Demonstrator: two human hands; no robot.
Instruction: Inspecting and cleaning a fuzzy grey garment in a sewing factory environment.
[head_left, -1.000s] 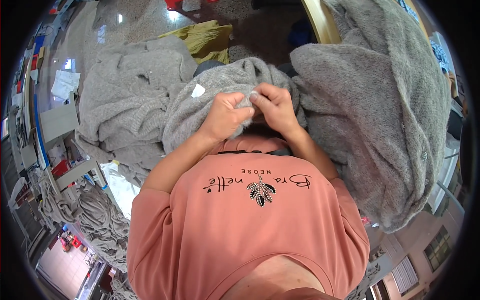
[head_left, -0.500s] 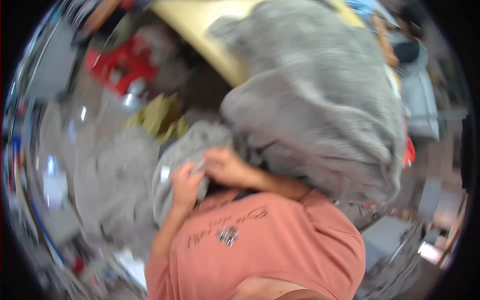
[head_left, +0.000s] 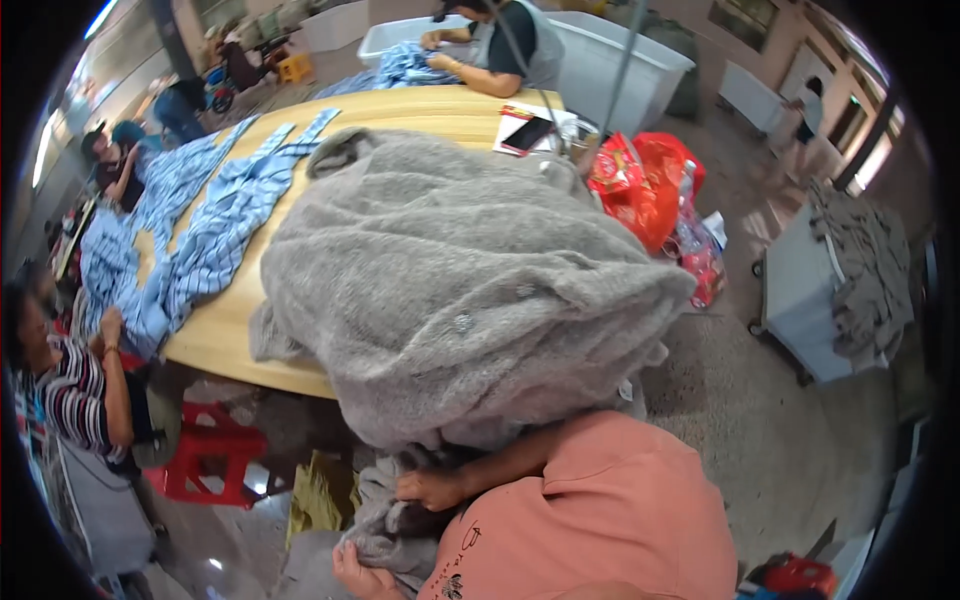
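Note:
A grey knitted garment (head_left: 376, 520) lies bunched at my lap, below the table's near edge. My right hand (head_left: 430, 489) is closed on its upper part, fingers curled into the cloth. Lower down and to the left, my left hand (head_left: 364, 574) grips a fold near the picture's bottom edge; its forearm is out of sight. A large heap of grey knitwear (head_left: 450, 270) covers the table in front of me and overhangs the near edge, just above my right forearm. What exactly my fingertips pinch is too small to make out.
Blue striped garments (head_left: 215, 225) lie on the wooden table (head_left: 225, 335). A person (head_left: 85, 390) sits at left near a red stool (head_left: 210, 455); another (head_left: 500, 50) handles blue cloth at the far side. Red bags (head_left: 650, 190) and a wheeled bin (head_left: 800, 290) stand right.
My view has swung up and across, so the whole table shows. My hands, close together before, are now farther apart, both on the grey garment.

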